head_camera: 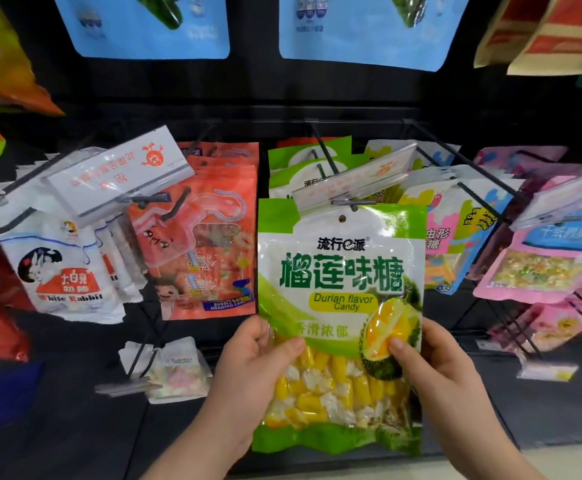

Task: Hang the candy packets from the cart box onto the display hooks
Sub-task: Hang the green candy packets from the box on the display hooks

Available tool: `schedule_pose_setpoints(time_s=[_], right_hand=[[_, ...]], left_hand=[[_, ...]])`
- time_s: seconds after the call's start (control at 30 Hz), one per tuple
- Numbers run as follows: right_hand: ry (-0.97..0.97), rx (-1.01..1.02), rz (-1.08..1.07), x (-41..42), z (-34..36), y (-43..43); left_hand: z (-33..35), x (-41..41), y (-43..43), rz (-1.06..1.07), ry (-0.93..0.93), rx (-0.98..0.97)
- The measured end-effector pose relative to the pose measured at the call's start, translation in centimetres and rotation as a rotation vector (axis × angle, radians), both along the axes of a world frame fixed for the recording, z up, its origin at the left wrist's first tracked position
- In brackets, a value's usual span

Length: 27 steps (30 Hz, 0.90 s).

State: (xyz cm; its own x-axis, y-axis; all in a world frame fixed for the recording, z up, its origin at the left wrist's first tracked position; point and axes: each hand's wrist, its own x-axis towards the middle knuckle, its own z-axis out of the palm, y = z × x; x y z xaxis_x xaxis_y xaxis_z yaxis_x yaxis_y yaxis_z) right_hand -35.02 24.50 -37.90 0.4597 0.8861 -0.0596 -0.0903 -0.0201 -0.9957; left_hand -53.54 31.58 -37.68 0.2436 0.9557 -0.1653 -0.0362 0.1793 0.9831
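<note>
A green durian candy packet point(341, 282) is held upright in front of the display. My left hand point(248, 368) grips its lower left edge, thumb on the front. My right hand point(435, 368) grips its lower right edge, thumb on the durian picture. The packet's hang hole point(342, 218) sits just below and left of the tip of a black display hook point(351, 205), under a clear price tag holder point(351, 183). More green durian packets point(303, 164) hang further back on that hook. The cart box is out of view.
White Rabbit packets point(64, 271) and orange bubble candy packets point(209, 237) hang to the left. Colourful packets point(455, 237) and pink packets point(542, 265) hang to the right. Blue packets point(144, 29) hang above. A small pastel packet point(178, 372) hangs on a lower hook.
</note>
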Motion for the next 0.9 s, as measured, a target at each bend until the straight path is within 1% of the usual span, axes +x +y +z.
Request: schedule_pose_setpoints(time_s=[0.07, 0.2, 0.3, 0.57, 0.67, 0.73, 0.8, 0.9], right_hand=[[-0.028, 0.007, 0.012, 0.1, 0.0, 0.1], [-0.034, 0.011, 0.032, 0.2, 0.0, 0.1], [-0.034, -0.039, -0.001, 0.3, 0.4, 0.6], [-0.289, -0.123, -0.059, 2.3, -0.1, 6.3], [-0.376, -0.157, -0.043, 3.3, -0.5, 9.3], [-0.402, -0.177, -0.054, 3.7, -0.8, 11.0], [-0.412, -0.174, -0.058, 4.1, -1.1, 12.5], [-0.432, -0.172, -0.077, 4.3, -1.1, 14.3]], left_hand=[[0.1, 0.1, 0.1, -0.021, -0.013, -0.012], [0.7, 0.2, 0.2, -0.014, 0.024, -0.019], [0.7, 0.4, 0.7, -0.005, 0.061, -0.011], [-0.2, 2.9, 5.4, 0.011, 0.187, 0.049], [-0.8, 4.2, 8.2, 0.027, 0.321, 0.086], [-1.3, 4.8, 9.8, 0.035, 0.425, 0.15], [-1.7, 5.3, 11.1, 0.041, 0.479, 0.223], [-1.6, 6.2, 12.9, 0.084, 0.547, 0.263]])
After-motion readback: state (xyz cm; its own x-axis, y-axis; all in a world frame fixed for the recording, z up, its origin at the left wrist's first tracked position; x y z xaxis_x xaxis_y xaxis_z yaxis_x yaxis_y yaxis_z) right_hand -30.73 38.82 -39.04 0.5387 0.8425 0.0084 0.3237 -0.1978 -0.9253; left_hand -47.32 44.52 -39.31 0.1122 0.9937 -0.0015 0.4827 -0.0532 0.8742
